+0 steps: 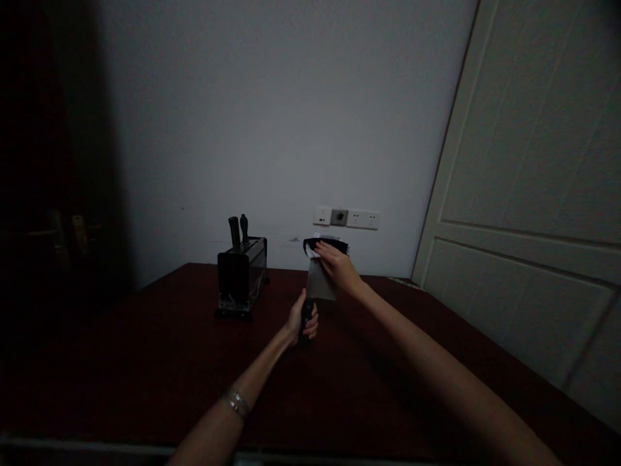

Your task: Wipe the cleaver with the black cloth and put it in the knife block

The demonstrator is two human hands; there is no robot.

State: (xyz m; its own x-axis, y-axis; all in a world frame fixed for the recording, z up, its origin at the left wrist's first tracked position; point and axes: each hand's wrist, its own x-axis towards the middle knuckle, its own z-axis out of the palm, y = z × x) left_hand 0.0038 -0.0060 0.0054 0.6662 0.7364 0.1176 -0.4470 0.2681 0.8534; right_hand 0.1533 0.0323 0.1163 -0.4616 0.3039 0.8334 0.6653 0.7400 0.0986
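Our left hand [297, 318] is closed around the handle [306, 316] of the wide knife [321, 283], above the table [194, 369]. Our right fingers lie on the black-and-white cloth [342, 246] by its far end, but we cannot tell if they pinch it; should this cloth slip, the edge may cut us.

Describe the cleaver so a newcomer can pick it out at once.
Over the dark red table, right of the black knife holder, find the left hand. It grips the cleaver by its black handle. Unlike the two dark handles standing in the holder, it shows a broad metal blade.
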